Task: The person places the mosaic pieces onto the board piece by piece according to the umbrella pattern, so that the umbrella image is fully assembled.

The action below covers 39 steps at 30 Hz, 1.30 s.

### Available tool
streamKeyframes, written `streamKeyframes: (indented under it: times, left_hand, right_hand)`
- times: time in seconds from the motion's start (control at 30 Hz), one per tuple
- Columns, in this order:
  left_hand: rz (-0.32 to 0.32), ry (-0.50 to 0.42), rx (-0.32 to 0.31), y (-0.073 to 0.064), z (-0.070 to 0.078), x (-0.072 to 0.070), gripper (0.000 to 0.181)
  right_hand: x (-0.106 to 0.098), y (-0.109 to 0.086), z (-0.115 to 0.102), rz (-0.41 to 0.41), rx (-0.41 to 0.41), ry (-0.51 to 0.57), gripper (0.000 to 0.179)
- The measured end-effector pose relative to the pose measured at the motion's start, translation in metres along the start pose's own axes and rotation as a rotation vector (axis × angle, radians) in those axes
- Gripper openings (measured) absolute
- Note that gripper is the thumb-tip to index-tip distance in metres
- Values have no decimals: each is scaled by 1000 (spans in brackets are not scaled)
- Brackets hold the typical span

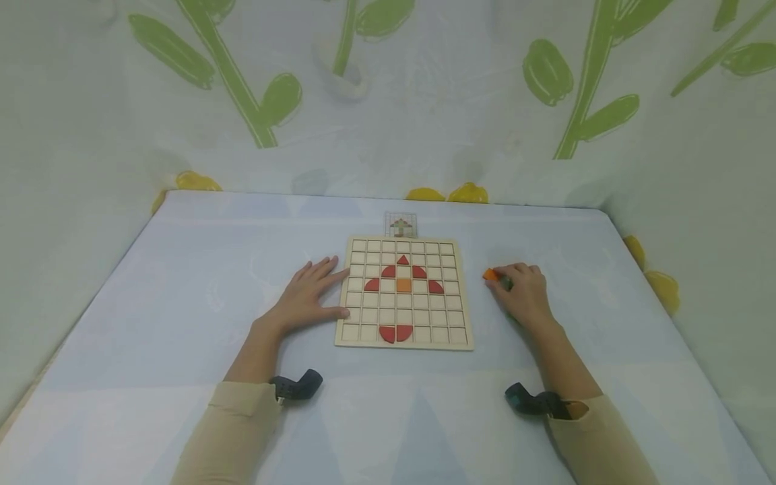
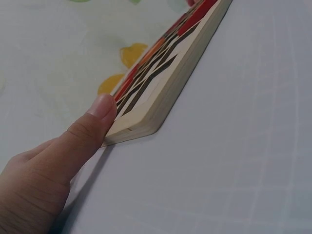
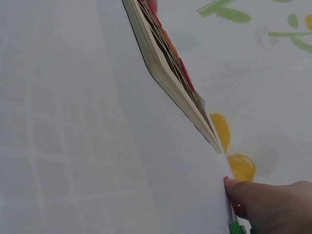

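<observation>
A square wooden grid board point(image 1: 370, 316) lies flat, holding red quarter-round tiles point(image 1: 404, 333), a red triangle tile point(image 1: 403, 260) and an orange square tile point(image 1: 403, 285). My left hand point(image 1: 308, 300) is spread at the board's left edge, thumb point(image 2: 103, 108) on the near left corner of its rim. To the right of the board, my right hand point(image 1: 523, 291) pinches a small orange piece point(image 1: 490, 275) between thumb and fingers. A green piece point(image 3: 236, 227) shows below that hand, partly hidden by the fingers in the head view.
A small pattern card point(image 1: 401, 224) with a gridded picture touches the board's far edge. The pale table point(image 1: 182, 303) meets a wall with green leaf and yellow flower prints behind and at the right. Both wrists wear black camera mounts point(image 1: 298, 386).
</observation>
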<state>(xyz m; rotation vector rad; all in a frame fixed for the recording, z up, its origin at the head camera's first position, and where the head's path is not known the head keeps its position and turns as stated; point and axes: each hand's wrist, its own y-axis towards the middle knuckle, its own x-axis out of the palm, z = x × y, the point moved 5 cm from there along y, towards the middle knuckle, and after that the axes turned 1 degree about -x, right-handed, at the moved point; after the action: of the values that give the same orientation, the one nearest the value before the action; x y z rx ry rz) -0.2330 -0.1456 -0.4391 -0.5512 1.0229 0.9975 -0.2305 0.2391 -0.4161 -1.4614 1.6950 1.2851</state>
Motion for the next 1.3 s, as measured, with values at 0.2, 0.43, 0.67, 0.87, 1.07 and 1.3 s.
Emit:
streamKeyframes:
  times: [0.2, 0.43, 0.67, 0.87, 1.07, 1.3]
  left_hand:
    - [0, 1, 5, 0, 0, 0, 85]
    - [5, 4, 9, 1, 1, -1, 85]
    - [-6, 5, -3, 2, -1, -1, 84]
    - [-14, 0, -17, 1, -3, 2, 84]
    - [-14, -12, -21, 1, -3, 3, 84]
    - [-10, -6, -15, 1, -2, 2, 84]
  right_hand:
    - [-1, 0, -4, 18, -41, 31, 26]
    - [-1, 0, -8, 51, -72, 61, 24]
    - [-2, 0, -19, 42, -68, 116, 26]
    - [0, -2, -34, 22, -135, 130, 24]
    - [1, -3, -52, -6, -179, 128, 25]
    - [4, -2, -65, -16, -228, 127, 26]
